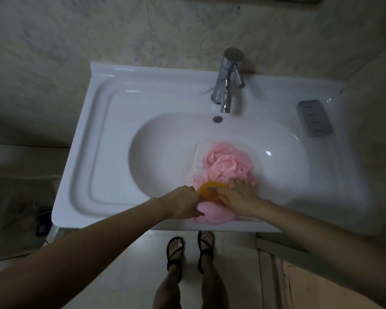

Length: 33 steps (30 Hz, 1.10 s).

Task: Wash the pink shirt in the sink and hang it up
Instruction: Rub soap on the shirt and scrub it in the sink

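Head view: the crumpled pink shirt [225,161] lies in the white ceramic sink [165,139], its near fold draped over the near rim. The left hand [183,204] grips the left end of a blurred orange-yellow object [212,190]; the right hand [241,197] presses on it, fingers spread flat. Hard scrubbing could drag that fold out, dripping onto the pale floor [143,275], or the object may slip free.

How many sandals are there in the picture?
2. The left sandal is on the left foot and the right sandal on the right foot, side by side on the floor tiles below the front edge of the sink. None looks hidden.
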Each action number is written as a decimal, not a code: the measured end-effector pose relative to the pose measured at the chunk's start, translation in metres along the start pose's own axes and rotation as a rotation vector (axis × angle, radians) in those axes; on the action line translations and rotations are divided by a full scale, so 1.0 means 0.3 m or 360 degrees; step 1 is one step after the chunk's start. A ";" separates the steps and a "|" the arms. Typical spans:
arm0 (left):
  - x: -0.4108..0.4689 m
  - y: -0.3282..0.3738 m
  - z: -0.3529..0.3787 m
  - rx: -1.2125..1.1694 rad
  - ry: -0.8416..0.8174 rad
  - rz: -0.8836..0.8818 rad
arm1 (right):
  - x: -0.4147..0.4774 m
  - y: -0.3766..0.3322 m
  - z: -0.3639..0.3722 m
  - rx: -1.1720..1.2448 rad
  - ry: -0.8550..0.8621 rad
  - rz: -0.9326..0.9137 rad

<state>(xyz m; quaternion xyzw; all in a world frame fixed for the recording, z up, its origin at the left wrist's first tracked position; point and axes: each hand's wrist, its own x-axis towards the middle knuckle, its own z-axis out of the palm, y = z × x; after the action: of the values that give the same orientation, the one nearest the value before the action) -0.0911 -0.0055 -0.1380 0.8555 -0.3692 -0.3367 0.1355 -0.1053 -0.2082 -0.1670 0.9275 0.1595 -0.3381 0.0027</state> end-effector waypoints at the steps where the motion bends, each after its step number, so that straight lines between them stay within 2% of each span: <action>1: -0.006 -0.007 0.008 -0.0027 0.0007 -0.0003 | 0.033 0.044 0.018 -0.0016 0.0001 0.0074; 6: -0.016 -0.023 0.018 -0.0078 0.0020 0.0053 | 0.108 0.216 0.095 -0.0127 -0.0162 0.0301; 8: -0.012 -0.030 0.014 -0.0090 0.0007 0.0059 | 0.093 0.232 0.039 -0.0001 -0.0137 0.0353; 11: -0.011 -0.019 0.010 -0.0046 -0.0001 0.0080 | 0.016 0.186 -0.048 0.0450 -0.0050 0.0095; 13: -0.010 -0.005 0.010 0.0006 -0.0021 0.0074 | -0.073 0.107 -0.059 0.0654 -0.0135 -0.0169; 14: -0.007 -0.006 0.013 0.0027 -0.0034 0.0056 | -0.113 0.067 -0.052 0.0591 -0.0188 -0.0247; 16: 0.003 -0.008 0.012 0.0030 -0.0042 0.0039 | -0.141 0.035 -0.023 0.0224 -0.0108 -0.0250; 19: 0.019 0.004 -0.003 -0.0055 -0.0048 0.0033 | -0.096 0.090 -0.003 0.0123 -0.0063 0.0000; 21: 0.015 0.023 -0.010 -0.0170 -0.0055 0.0037 | -0.054 0.157 0.026 0.0025 -0.0130 0.0145; 24: 0.020 0.001 0.004 -0.0566 -0.0131 0.0015 | -0.018 0.241 0.038 -0.0084 -0.0267 0.0336; 26: 0.032 -0.002 -0.024 -0.0841 -0.0413 -0.0112 | -0.019 0.291 0.007 0.0279 -0.0237 0.0399; 28: 0.073 0.020 -0.083 -0.1008 -0.0686 -0.0334 | -0.017 0.345 -0.027 0.0637 -0.0160 0.0333; 30: 0.143 0.055 -0.130 -0.0916 -0.0555 -0.0426 | 0.002 0.396 -0.021 0.0938 -0.0025 0.0251; 32: 0.229 0.086 -0.118 -0.0421 -0.0345 -0.0581 | -0.022 0.365 -0.075 0.1195 0.0033 0.0238; 33: 0.281 0.097 -0.087 -0.0200 -0.0332 -0.0702 | -0.031 0.351 -0.096 0.1290 0.0053 0.0258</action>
<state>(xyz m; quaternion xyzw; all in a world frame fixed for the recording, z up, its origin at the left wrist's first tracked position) -0.0469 -0.0870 -0.1451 0.8659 -0.1641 -0.4670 0.0728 -0.0627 -0.3076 -0.1497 0.8684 -0.0601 -0.3573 -0.3386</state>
